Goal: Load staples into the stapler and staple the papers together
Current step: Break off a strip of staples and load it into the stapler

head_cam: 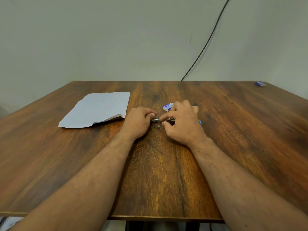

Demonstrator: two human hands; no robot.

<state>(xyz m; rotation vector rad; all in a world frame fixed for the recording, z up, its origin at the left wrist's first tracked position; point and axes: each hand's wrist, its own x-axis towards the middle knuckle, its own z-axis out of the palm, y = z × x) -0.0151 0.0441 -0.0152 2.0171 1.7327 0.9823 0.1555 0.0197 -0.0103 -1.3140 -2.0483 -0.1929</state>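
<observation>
A metal stapler (pixel 159 120) lies flat on the wooden table (pixel 166 172), lengthwise left to right, between both hands. My left hand (pixel 138 122) grips its left end. My right hand (pixel 182 122) covers its right half, thumb and forefinger pinched on the open metal channel; a blue tip (pixel 200 122) of the stapler shows past my hand. A small piece of staples (pixel 158 126) lies loose just in front of the stapler. The white and blue staple box (pixel 168 107) sits just behind my right hand. The papers (pixel 98 109) lie at the left, one near corner curled up.
A second small blue box (pixel 260 83) lies at the table's far right corner. A black cable (pixel 206 44) runs down the wall behind the table. The wall stands right behind the table's far edge.
</observation>
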